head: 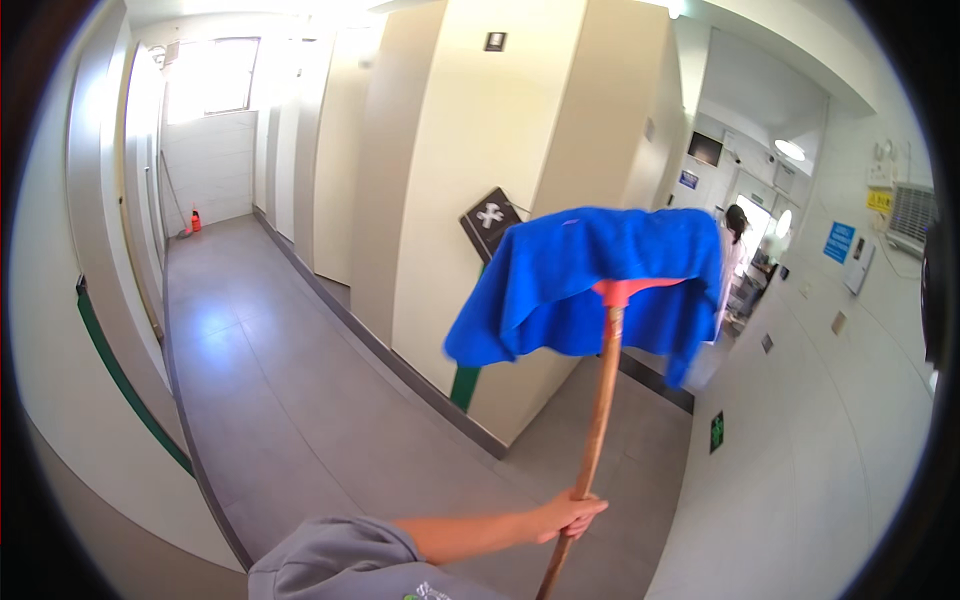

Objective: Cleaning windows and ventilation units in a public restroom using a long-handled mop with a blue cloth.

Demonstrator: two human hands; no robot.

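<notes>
My left hand (571, 517) is closed around a long wooden pole (598, 420) with a red head (626, 289) at its top. The pole stands nearly upright, its lower end cut off by the picture's bottom edge. Over the red head hangs a bright blue cloth (592, 247), which hides most of it, so I cannot tell what kind of head it is. The cloth's edges hang loose on both sides and look slightly blurred. My right hand is out of view.
Light cubicle partitions (480, 150) line a grey tiled floor (300, 405). A dark sign (490, 217) hangs tilted behind the cloth. An orange-red bottle (196, 220) stands near the far wall. At right, another person (731, 255) is beyond a white wall (780, 420) with switches and signs.
</notes>
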